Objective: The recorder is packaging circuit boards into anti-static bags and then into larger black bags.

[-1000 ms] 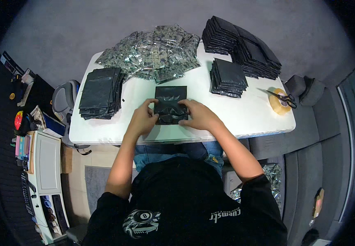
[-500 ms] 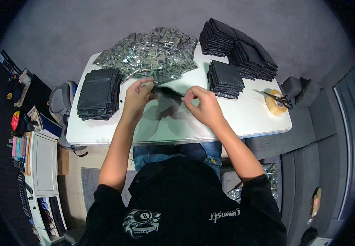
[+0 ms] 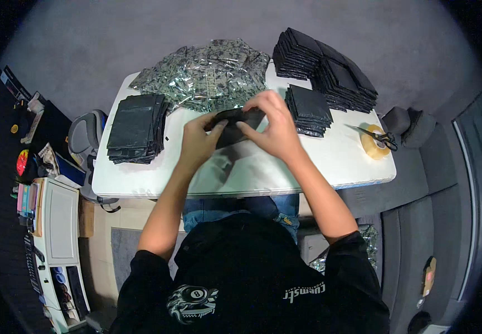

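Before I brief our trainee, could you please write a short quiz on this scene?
1. What are the left hand and right hand both touching?
2. True or false: the scissors lie across the tape.
3. Where on the table are the camouflage packs?
a) near edge
b) far side
c) right end

Key: 1. A black packet. 2. True. 3. b.

On the bench, bagged cloth lay behind the held packet, a packet stack left, further stacks right, scissors across a tape roll.
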A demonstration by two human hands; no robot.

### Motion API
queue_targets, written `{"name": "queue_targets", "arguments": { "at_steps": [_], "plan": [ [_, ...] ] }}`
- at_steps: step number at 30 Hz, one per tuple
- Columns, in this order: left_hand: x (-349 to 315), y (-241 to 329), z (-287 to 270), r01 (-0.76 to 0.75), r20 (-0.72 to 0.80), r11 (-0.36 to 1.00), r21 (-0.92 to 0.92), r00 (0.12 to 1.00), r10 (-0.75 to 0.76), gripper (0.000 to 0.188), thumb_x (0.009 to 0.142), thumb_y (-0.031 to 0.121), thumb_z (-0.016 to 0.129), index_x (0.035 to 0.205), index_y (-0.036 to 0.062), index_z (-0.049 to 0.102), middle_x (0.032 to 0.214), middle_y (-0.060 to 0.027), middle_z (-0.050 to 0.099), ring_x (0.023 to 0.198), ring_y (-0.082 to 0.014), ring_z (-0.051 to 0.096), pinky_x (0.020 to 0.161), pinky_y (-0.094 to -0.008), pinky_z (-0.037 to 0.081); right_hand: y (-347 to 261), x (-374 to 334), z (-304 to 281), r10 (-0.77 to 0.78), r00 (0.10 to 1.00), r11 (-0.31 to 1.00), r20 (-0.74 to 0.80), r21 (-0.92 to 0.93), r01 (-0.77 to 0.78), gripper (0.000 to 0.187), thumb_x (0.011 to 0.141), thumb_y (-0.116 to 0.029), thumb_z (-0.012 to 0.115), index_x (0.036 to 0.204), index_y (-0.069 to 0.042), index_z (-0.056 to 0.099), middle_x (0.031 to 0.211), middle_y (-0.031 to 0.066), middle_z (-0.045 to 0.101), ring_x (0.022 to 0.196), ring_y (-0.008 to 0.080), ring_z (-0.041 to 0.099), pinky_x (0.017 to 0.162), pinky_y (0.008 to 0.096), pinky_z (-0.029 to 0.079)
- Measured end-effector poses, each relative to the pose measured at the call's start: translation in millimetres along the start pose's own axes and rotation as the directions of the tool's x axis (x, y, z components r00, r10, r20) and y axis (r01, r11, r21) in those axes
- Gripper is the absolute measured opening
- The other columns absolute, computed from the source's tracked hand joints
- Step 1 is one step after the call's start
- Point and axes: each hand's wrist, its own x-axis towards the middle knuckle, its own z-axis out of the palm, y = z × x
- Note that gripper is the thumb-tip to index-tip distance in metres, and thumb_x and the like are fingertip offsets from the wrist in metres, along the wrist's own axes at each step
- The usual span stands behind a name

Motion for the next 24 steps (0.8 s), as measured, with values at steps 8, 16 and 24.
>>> {"name": "queue_targets", "arguments": {
  "at_steps": [8,16,24],
  "plan": [
    [17,0,-26,0.001,-0.008,1.0,0.023,1.0,0.0,0.021,0.1,0.015,0.078,0.109,-0.0043,0.079,0.09,-0.005,0.078,0.077,-0.0084,0.068,0.07,-0.0256,0.054,51,-2,-5,0.34,0.911,0.916,0.234,0.139,-0.377,0.027,0.093,-0.017,0.085,0.088,0.002,0.066,0.075,0.0048,0.059,0.07,0.0141,0.055,0.066,0.0318,0.049],
    [29,-4,-34,-0.048,-0.114,0.995,-0.086,0.993,0.038,0.02,0.096,0.015,0.083,0.107,-0.0019,0.08,0.09,-0.0069,0.079,0.08,-0.009,0.07,0.074,-0.0266,0.056,52,-3,-10,0.425,0.892,0.878,0.157,0.169,-0.448,0.027,0.093,-0.022,0.084,0.093,0.003,0.072,0.065,0.0066,0.055,0.06,0.013,0.046,0.06,0.0321,0.044],
    [31,-22,-15,-0.04,-0.084,0.998,-0.05,0.996,0.036,0.025,0.095,0.014,0.084,0.099,-0.0086,0.074,0.074,0.0012,0.063,0.07,-0.0079,0.052,0.067,-0.0268,0.045,66,-16,-8,0.276,0.948,0.946,0.16,0.128,-0.297,0.023,0.097,-0.017,0.081,0.103,0.005,0.075,0.089,0.007,0.067,0.078,0.014,0.056,0.074,0.0313,0.049]
  ]
}}
